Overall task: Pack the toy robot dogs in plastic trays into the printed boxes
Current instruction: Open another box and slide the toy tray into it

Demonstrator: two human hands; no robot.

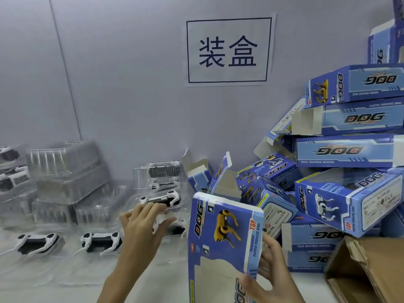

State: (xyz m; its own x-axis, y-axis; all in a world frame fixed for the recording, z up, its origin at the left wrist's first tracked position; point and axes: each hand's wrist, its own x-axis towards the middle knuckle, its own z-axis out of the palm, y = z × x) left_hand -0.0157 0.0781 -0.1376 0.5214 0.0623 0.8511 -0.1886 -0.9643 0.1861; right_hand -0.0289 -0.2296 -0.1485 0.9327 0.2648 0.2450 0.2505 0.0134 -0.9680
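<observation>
the grey wall (pixel 131 84) fills the upper view, with a white paper sign (pixel 228 50) bearing 2 dark characters inside a dark frame. against it on the right leans a tall heap of blue printed boxes (pixel 349 149), tumbled at all angles, several with end flaps open and most marked "dog". low at the right edge sits a brown cardboard carton (pixel 367 270) with a torn flap.

on the left of the white table (pixel 54 281), stacks of clear plastic trays (pixel 65 182) stand near the wall. in front of them, 2 white-and-black toy robot dogs (pixel 37 242) lie on their sides in clear trays, side by side. further back at centre, another tray with a dog (pixel 160 199) rests below an upended one (pixel 159 173).

the right hand (pixel 271 272) holds a flat printed box (pixel 220 243) upright near centre, its face showing a yellow dog; the fingers curl round the box's right edge and the thumb lies on its front near the bottom.

the left hand (pixel 142 228) reaches over a tray holding a toy dog (pixel 172 226) just left of the box, fingers spread and bent on top of it, thumb pointing right along the tray. the hand is blurred, so i cannot tell whether it grips the tray or only rests on it.
</observation>
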